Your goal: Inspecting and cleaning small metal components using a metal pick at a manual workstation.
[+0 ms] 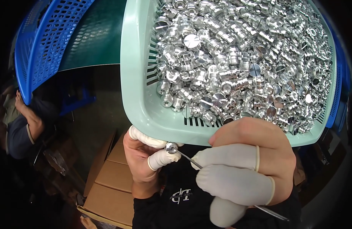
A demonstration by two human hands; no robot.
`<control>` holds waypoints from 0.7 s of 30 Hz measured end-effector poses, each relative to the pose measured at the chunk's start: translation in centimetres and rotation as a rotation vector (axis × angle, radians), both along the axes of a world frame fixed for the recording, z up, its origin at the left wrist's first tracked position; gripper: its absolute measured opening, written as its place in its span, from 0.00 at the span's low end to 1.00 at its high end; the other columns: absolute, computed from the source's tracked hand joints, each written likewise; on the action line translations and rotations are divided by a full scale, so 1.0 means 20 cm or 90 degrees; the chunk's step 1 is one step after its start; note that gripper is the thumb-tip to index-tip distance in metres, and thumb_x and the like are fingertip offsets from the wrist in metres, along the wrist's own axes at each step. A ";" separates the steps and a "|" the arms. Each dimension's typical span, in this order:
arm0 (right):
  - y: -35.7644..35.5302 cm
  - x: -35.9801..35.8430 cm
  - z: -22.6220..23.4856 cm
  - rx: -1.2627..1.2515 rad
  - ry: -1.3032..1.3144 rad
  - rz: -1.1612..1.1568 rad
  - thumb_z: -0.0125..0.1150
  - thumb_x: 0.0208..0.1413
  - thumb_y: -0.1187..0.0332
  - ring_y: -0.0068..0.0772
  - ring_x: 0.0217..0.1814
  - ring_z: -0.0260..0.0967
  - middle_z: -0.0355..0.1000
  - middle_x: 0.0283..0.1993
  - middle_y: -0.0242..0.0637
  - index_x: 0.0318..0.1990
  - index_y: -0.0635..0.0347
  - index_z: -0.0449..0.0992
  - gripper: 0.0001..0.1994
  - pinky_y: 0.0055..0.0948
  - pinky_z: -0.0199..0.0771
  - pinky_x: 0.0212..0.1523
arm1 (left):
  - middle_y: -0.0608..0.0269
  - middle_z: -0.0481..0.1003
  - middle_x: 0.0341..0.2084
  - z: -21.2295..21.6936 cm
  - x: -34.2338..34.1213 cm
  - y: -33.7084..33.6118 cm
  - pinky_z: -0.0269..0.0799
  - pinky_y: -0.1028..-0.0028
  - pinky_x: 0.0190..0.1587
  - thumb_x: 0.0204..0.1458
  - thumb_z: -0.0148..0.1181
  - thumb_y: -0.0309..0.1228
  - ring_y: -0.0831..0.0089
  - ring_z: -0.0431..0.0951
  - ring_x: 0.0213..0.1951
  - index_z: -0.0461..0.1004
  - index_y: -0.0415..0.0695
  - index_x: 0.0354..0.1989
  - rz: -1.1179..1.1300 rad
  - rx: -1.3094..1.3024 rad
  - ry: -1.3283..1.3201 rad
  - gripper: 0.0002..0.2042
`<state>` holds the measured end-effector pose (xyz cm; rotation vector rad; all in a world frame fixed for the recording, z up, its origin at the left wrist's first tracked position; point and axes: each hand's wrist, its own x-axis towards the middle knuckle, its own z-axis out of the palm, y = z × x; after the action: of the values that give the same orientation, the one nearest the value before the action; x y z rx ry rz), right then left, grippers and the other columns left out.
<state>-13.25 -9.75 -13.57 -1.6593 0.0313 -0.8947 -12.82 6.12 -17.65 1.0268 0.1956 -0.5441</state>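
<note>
Just below the front rim of a pale green plastic basket point(136, 103), my left hand point(139, 162) pinches a small round metal fitting point(171, 147) between thumb and finger. White finger cots cover those fingertips. My right hand point(256, 168), also in finger cots, grips a thin metal pick point(273, 213) whose far tip meets the fitting's end face. Whether the tip sits inside the fitting's hole I cannot tell. Many shiny turned metal fittings point(233, 57), ribbed and some with slotted heads, fill the basket. My right knuckles are close to the basket's front rim.
A blue perforated basket point(44, 45) stands at the far left by a dark green tabletop point(95, 38). More blue plastic point(338, 103) lies beyond the right rim. Cardboard boxes point(111, 191) are below left. Another person's arm point(31, 120) reaches to the blue basket.
</note>
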 end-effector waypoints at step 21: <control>-0.06 -0.04 -0.01 -0.023 0.030 0.108 0.64 0.46 0.72 0.31 0.18 0.67 0.71 0.22 0.40 0.25 0.66 0.77 0.06 0.23 0.69 0.15 | 0.49 0.79 0.27 0.00 -0.01 -0.02 0.80 0.67 0.36 0.34 0.76 0.19 0.63 0.82 0.31 0.69 0.40 0.28 0.002 0.001 -0.015 0.18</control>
<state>-14.12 -10.92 -13.79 -1.6894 -0.0926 -0.7316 -13.09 5.79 -17.72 1.0339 0.1769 -0.5290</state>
